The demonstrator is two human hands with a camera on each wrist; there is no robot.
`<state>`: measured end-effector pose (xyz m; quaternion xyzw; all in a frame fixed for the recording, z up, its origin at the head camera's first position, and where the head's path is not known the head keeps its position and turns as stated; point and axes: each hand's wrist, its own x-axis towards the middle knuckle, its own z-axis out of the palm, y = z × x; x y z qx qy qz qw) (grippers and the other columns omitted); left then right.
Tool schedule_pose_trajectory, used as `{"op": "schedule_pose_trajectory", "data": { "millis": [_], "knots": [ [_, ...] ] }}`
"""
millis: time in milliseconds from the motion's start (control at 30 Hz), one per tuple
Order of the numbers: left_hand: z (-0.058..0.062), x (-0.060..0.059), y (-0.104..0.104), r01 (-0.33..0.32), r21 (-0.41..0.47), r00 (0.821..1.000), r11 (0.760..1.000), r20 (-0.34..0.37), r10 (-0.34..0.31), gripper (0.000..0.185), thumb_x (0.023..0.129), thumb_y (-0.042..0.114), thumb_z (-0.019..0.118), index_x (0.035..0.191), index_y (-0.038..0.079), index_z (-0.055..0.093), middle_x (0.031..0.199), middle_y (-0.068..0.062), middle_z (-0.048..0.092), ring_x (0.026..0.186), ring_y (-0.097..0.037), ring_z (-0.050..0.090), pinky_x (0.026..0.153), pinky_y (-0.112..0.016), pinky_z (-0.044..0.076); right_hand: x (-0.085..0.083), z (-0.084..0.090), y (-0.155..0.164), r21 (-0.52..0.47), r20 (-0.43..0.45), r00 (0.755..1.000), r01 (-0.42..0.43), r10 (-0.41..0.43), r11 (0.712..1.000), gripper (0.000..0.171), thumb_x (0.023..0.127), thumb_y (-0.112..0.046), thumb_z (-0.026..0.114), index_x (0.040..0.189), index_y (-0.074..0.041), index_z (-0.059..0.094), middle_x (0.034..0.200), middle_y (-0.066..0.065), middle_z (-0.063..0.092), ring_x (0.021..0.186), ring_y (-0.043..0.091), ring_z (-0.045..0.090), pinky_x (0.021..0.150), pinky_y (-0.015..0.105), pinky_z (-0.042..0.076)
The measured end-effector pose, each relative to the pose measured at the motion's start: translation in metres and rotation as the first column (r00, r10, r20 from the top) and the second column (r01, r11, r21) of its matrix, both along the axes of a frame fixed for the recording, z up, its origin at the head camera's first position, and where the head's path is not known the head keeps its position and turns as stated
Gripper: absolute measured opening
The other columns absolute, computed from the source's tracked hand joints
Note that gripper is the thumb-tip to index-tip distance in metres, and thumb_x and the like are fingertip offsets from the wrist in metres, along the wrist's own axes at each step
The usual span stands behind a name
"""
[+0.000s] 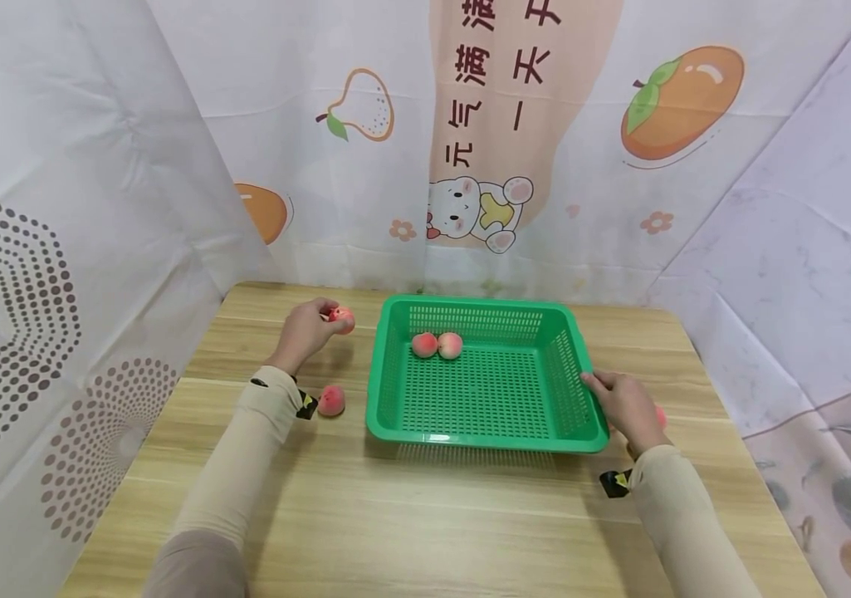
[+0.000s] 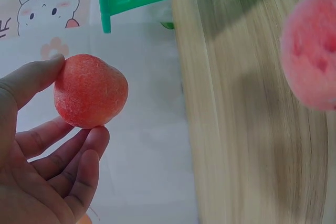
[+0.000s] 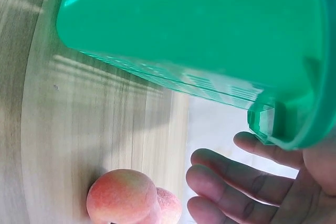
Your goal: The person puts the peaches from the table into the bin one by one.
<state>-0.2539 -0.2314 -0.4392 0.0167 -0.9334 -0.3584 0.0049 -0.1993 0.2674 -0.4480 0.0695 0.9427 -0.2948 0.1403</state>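
My left hand (image 1: 304,332) holds a red-pink peach (image 2: 90,91) between thumb and fingertips, above the table left of a green plastic basket (image 1: 470,444). In the left wrist view the peach shows whole, held off the surface. Another peach (image 1: 331,400) lies on the table beside the left wrist. Inside the basket, two peaches (image 1: 425,345) sit side by side near its back left corner. At the basket's right side, my right hand (image 1: 623,407) grips the rim; its fingers (image 3: 231,174) reach out below the rim in the right wrist view, the thumb hidden there.
More peaches (image 3: 122,196) lie on the wooden table (image 1: 425,523) to the right of the basket, mostly covered by the right hand in the head view. A printed white curtain (image 1: 365,191) hangs behind the table, with further sheets along both sides.
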Motion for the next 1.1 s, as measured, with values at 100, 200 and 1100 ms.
{"op": "schedule_pose_trajectory", "data": {
  "millis": [100, 200, 1100],
  "knots": [
    [0.000, 0.000, 0.003, 0.002, 0.009, 1.000, 1.000, 0.002, -0.002, 0.050, 0.090, 0.033, 0.068, 0.128, 0.002, 0.059, 0.122, -0.018, 0.064, 0.108, -0.032, 0.060, 0.091, -0.046, 0.049, 0.000, 0.001, 0.000, 0.001, 0.014, 1.000, 0.002, -0.002, 1.000, 0.067, 0.102, -0.053, 0.037, 0.147, -0.003, 0.040, 0.109, 0.018, 0.067, 0.083, 0.022, 0.057, 0.081, 0.042, 0.047],
    [0.001, -0.001, 0.007, 0.009, 0.017, 1.000, 1.000, 0.003, -0.009, 0.050, 0.090, 0.033, 0.069, 0.128, 0.002, 0.060, 0.122, -0.017, 0.064, 0.108, -0.032, 0.059, 0.093, -0.046, 0.048, 0.000, 0.002, -0.001, 0.004, 0.022, 1.000, 0.005, -0.005, 1.000, 0.067, 0.102, -0.053, 0.037, 0.147, -0.004, 0.040, 0.110, 0.018, 0.067, 0.083, 0.022, 0.057, 0.081, 0.043, 0.047],
    [0.010, -0.013, 0.045, 0.036, 0.093, 0.999, 0.995, -0.005, -0.036, 0.047, 0.089, 0.034, 0.069, 0.125, 0.005, 0.062, 0.118, -0.013, 0.066, 0.105, -0.029, 0.060, 0.093, -0.044, 0.049, 0.001, 0.001, -0.002, 0.011, -0.004, 1.000, -0.013, 0.013, 1.000, 0.068, 0.102, -0.053, 0.036, 0.146, -0.001, 0.041, 0.120, 0.024, 0.063, 0.087, 0.024, 0.059, 0.084, 0.047, 0.048]
  ]
}}
